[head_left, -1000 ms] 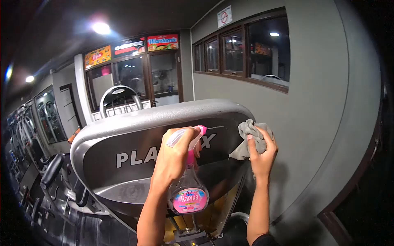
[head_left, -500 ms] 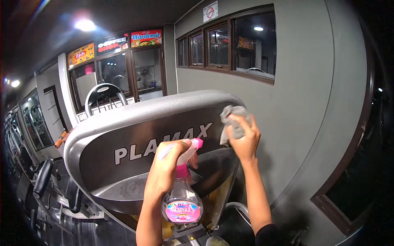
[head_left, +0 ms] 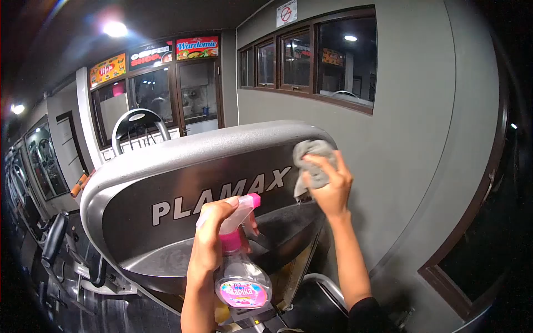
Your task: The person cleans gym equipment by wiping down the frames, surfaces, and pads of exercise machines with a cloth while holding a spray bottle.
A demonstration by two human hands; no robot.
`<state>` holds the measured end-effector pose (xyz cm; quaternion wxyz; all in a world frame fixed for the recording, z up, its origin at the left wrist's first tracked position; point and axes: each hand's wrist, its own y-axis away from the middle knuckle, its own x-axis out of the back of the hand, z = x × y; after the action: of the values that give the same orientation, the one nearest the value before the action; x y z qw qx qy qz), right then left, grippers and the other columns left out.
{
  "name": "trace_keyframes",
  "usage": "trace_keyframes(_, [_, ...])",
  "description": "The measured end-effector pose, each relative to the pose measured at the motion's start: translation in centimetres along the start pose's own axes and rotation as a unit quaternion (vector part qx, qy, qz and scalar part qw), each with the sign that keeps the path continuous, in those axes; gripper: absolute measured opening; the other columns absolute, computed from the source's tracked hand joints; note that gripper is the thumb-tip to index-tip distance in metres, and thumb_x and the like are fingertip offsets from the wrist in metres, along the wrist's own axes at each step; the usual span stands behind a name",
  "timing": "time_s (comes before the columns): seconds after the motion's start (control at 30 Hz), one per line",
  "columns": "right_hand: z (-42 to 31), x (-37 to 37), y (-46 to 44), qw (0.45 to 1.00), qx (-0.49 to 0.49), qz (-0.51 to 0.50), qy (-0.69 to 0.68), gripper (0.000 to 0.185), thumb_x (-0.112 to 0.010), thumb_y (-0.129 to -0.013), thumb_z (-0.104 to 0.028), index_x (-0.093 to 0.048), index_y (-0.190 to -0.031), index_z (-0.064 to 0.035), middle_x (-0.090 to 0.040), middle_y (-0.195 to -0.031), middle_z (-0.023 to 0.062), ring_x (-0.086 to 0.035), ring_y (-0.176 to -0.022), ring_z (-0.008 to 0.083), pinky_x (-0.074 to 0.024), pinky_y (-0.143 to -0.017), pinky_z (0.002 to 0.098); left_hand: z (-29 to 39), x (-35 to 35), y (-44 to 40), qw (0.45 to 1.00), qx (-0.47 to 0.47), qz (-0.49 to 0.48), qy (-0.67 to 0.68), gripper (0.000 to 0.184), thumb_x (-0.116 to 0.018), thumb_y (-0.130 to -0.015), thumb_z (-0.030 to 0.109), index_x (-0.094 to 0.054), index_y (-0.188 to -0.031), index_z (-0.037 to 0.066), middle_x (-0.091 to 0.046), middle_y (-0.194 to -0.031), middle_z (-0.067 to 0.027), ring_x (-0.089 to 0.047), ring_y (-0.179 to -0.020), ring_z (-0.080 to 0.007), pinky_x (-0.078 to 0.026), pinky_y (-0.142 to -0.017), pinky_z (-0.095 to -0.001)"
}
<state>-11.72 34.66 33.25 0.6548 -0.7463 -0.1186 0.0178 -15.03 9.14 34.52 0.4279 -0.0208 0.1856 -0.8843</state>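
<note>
My left hand (head_left: 214, 227) is wrapped round the neck of a clear spray bottle (head_left: 242, 275) with a pink nozzle and a pink "Rapika" label. The bottle hangs upright in front of the machine, its nozzle pointing right. Bunched in my right hand (head_left: 333, 186) is a grey cloth (head_left: 313, 158), pressed against the right end of the dark panel. That panel, lettered "PLAMAX", belongs to a large exercise machine console (head_left: 194, 147) with a thick silver rim. Part of the lettering is hidden behind my left hand and the bottle.
A grey wall (head_left: 411, 133) with brown-framed windows (head_left: 300, 61) rises close on the right. More gym equipment (head_left: 55, 244) stands at the left on a dark floor. Behind the console are another machine's rounded top (head_left: 139, 119) and a shop-front door (head_left: 200, 91).
My left hand and the spray bottle have shifted slightly left and down. The cloth in my right hand has moved a little left, and the view has shifted slightly.
</note>
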Motion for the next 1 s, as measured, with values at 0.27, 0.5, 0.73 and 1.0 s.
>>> trace_keyframes(0.27, [-0.8, -1.1, 1.4, 0.992, 0.117, -0.037, 0.010, 0.037, -0.081, -0.061, -0.013, -0.074, -0.095, -0.0253, -0.060, -0.111, 0.0036, -0.060, -0.096, 0.0229, -0.0556, -0.075, 0.0345, 0.5, -0.3, 0.7, 0.997, 0.005, -0.028, -0.068, 0.044, -0.044, -0.089, 0.038, -0.064, -0.082, 0.000, -0.064, -0.070, -0.0100, -0.059, -0.057, -0.0179, -0.045, -0.052, -0.0282])
trace_keyframes(0.5, [2.2, 2.1, -0.3, 0.997, 0.072, 0.002, 0.042, 0.041, -0.080, -0.056, -0.008, -0.075, -0.094, -0.0234, -0.064, -0.097, 0.0015, -0.061, -0.084, 0.0220, -0.0545, -0.071, 0.0347, 0.6, -0.3, 1.0, 0.994, 0.022, -0.008, -0.109, 0.045, -0.043, -0.089, 0.038, -0.064, -0.080, 0.000, -0.064, -0.071, -0.0104, -0.059, -0.060, -0.0167, -0.045, -0.053, -0.0281])
trace_keyframes(0.73, [0.0, 1.0, 0.8, 0.964, 0.202, -0.175, -0.019, 0.039, -0.071, -0.066, -0.003, -0.075, -0.094, -0.0288, -0.065, -0.101, -0.0055, -0.060, -0.080, 0.0135, -0.0564, -0.061, 0.0275, -0.9, 0.6, 0.0, 0.908, -0.114, -0.015, -0.403, 0.022, -0.059, -0.084, 0.006, -0.060, -0.106, 0.002, -0.067, -0.097, -0.0130, -0.060, -0.092, -0.0318, -0.046, -0.084, -0.0377])
trace_keyframes(1.0, [2.8, 6.1, -1.2, 0.972, 0.132, -0.186, 0.046, 0.038, -0.073, -0.065, -0.005, -0.074, -0.096, -0.0279, -0.066, -0.100, -0.0061, -0.059, -0.079, 0.0145, -0.0571, -0.059, 0.0277, -0.1, 0.8, 0.0, 0.910, -0.111, -0.010, -0.400, 0.021, -0.057, -0.086, 0.011, -0.060, -0.104, -0.001, -0.065, -0.098, -0.0168, -0.059, -0.088, -0.0295, -0.046, -0.081, -0.0361])
